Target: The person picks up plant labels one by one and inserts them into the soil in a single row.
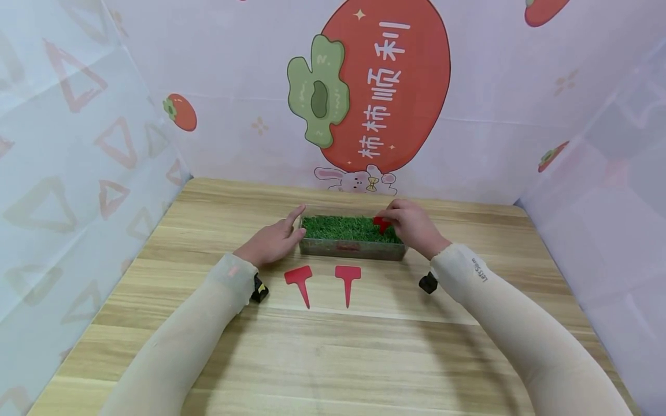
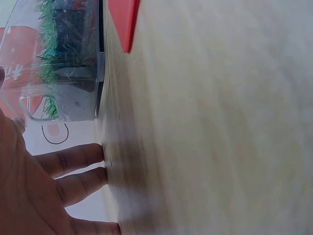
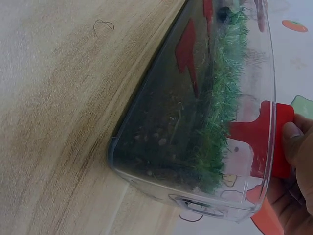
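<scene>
3 red tags (image 1: pixel 348 277): two on tabletop (image 1: pixel 322 358) at 6 o'clock of 1 clear box (image 1: pixel 319 248), green turf (image 1: pixel 338 228) inside. Right grip (image 1: pixel 415 228) clamped on third tag (image 1: pixel 382 223) at 3 o'clock end, tip probably in turf; left grip (image 1: pixel 272 240) splayed at 9 o'clock.

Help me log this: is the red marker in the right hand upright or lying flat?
Upright: the right hand holds the red marker by its wide head, stem pointing down toward the green grass.
</scene>
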Demonstrator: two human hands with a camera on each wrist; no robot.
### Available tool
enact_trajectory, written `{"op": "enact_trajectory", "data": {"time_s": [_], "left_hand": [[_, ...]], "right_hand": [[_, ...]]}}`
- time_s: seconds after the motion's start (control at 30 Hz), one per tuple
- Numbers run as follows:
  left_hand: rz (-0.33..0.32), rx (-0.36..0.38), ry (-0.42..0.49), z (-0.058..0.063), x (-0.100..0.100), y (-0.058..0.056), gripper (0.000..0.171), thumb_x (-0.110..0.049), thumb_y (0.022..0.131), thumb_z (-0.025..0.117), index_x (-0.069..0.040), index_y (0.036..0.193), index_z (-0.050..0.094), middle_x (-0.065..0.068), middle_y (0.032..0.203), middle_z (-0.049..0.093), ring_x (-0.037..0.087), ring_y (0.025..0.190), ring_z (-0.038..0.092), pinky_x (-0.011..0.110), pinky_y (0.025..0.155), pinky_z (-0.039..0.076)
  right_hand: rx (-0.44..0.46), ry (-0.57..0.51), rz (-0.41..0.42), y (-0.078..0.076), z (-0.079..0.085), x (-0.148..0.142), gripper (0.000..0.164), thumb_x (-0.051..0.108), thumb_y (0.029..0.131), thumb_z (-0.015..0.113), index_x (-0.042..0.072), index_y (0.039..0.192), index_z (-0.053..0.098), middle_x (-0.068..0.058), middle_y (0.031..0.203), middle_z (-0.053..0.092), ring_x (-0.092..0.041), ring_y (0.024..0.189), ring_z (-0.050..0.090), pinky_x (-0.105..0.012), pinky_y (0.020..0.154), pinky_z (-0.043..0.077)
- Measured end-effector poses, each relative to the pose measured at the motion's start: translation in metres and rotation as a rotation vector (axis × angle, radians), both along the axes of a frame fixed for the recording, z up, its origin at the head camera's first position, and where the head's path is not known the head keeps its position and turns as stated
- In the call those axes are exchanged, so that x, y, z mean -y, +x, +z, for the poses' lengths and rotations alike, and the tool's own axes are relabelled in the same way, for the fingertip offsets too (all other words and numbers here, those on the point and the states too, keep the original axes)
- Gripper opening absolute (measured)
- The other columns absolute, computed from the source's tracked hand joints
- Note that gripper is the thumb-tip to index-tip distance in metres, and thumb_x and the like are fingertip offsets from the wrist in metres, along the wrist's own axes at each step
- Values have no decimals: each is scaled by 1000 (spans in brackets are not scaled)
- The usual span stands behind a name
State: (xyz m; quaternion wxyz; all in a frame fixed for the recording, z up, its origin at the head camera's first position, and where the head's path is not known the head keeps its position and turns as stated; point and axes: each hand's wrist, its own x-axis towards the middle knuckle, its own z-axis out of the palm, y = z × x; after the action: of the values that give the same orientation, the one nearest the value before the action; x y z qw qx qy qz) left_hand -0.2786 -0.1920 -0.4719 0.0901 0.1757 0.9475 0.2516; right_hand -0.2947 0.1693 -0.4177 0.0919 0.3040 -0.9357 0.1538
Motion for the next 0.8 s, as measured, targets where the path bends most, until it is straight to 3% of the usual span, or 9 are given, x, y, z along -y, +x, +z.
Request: {"op": "enact_trajectory", "data": {"time_s": [0.2, 0.8], "left_hand": [[0, 2, 4, 1, -1, 0, 69, -58, 104, 33, -42, 161, -3, 16, 158, 38, 38, 143, 41, 58, 114, 33], [0, 1, 3, -2, 0, -1, 68, -60, 103, 33, -47, 158, -4, 14, 158, 40, 37, 141, 44, 58, 114, 35]], "right_hand": [[21, -4, -3, 0, 0, 1, 33, -5, 90, 69, 11, 117, 77, -9, 104, 67, -26, 95, 61, -40, 85, 58], [-37, 27, 28, 4, 1, -2, 37, -4, 87, 73, 11, 121, 74, -10, 106, 65, -27, 99, 60, -42, 88, 57]]}}
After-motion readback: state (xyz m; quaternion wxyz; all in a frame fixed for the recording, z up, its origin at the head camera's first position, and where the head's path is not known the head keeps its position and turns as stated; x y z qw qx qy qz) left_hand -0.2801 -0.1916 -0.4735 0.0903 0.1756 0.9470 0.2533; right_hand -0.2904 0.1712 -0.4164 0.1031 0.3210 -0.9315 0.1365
